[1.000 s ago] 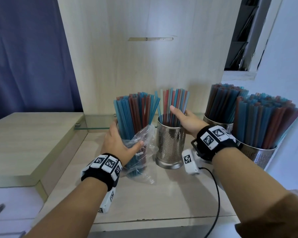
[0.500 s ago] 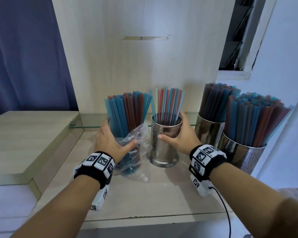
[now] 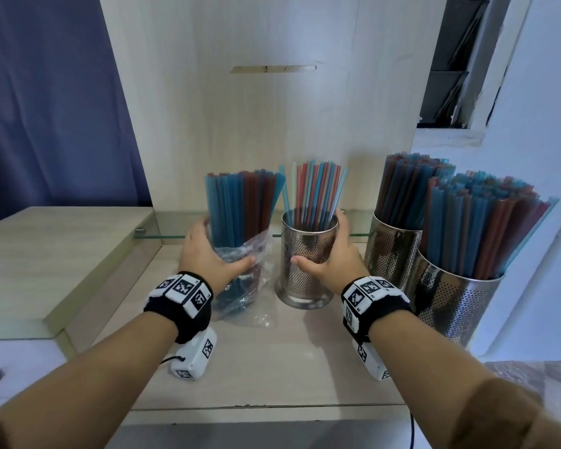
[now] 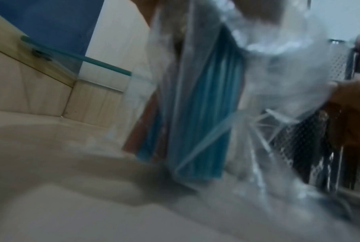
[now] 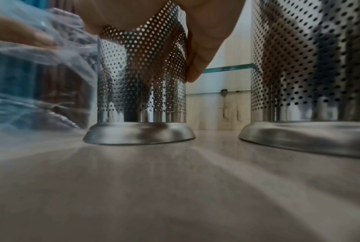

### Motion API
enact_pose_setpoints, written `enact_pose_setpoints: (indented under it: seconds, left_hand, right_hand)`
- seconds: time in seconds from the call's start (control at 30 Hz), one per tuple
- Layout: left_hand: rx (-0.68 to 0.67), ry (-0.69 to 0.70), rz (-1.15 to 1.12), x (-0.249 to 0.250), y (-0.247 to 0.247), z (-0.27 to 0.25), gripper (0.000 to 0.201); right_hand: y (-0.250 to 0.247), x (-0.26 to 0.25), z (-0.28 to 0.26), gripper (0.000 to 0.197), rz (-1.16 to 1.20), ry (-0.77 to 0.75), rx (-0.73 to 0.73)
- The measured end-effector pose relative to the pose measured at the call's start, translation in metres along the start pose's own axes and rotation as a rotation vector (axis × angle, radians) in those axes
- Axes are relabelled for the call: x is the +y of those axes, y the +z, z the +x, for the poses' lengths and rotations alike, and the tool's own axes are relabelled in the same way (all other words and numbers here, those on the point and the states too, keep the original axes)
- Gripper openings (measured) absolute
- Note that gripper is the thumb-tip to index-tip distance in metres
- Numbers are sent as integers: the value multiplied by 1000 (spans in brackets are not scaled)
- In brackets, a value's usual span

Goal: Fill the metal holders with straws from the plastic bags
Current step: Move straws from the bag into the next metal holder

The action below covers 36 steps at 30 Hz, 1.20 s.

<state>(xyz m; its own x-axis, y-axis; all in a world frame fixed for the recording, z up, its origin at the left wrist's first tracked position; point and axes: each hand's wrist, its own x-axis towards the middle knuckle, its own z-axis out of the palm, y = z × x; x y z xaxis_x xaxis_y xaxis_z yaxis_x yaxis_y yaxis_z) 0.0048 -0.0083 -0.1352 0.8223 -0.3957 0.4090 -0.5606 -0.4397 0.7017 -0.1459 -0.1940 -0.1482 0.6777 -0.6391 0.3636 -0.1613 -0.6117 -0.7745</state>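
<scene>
So the two packed holders point(image 3: 447, 286) at 3 o'clock look done, probably parked aside for that reason. The half-full holder point(image 3: 306, 254) stands upright at centre, right hand point(image 3: 332, 254) wrapped round it, I'd guess to steady it for loading. At its 9 o'clock, just beside it, the left hand point(image 3: 208, 254) grips the plastic bag point(image 3: 250, 254) round its bundle of straws point(image 3: 237, 212), long axis vertical, open ends pointing toward 12, ready to lift across.
</scene>
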Motion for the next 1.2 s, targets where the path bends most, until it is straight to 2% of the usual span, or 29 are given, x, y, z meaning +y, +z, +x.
enact_pose_setpoints:
  seconds: [0.17, 0.2, 0.33, 0.47, 0.57, 0.67, 0.73, 0.83, 0.93, 1.13, 1.2]
  left_hand:
    - [198, -43, -151, 19, 11, 18, 100]
    - [194, -55, -102, 21, 15, 19, 99]
    - [22, -155, 256, 8, 39, 16, 106]
    - [-65, -207, 447, 1, 40, 20, 122]
    - [-74, -214, 509, 3, 34, 23, 137]
    - [-27, -205, 441, 11, 24, 33, 147]
    - [-32, -188, 353, 13, 19, 48, 137]
    - [-103, -142, 138, 11, 18, 69, 110]
    - [-99, -133, -21, 20, 14, 66, 104]
    - [59, 78, -10, 34, 16, 61, 94]
    - [71, 142, 61, 36, 19, 60, 97]
  right_hand:
    - [0, 3, 2, 120, -13, -12, 10]
    - [0, 3, 3, 119, -8, -15, 11]
    - [0, 6, 3, 119, 9, -25, 18]
    - [2, 12, 6, 120, 25, -42, 14]
    - [4, 16, 9, 122, 23, -41, 8]
    - [5, 19, 10, 123, 10, -39, 5]
    - [5, 19, 11, 124, 14, -33, -1]
    - [4, 19, 12, 125, 27, -37, 1]
    - [5, 20, 11, 124, 24, -42, 3]
    - [6, 23, 12, 125, 29, -37, -2]
    - [7, 23, 13, 125, 27, -40, 2]
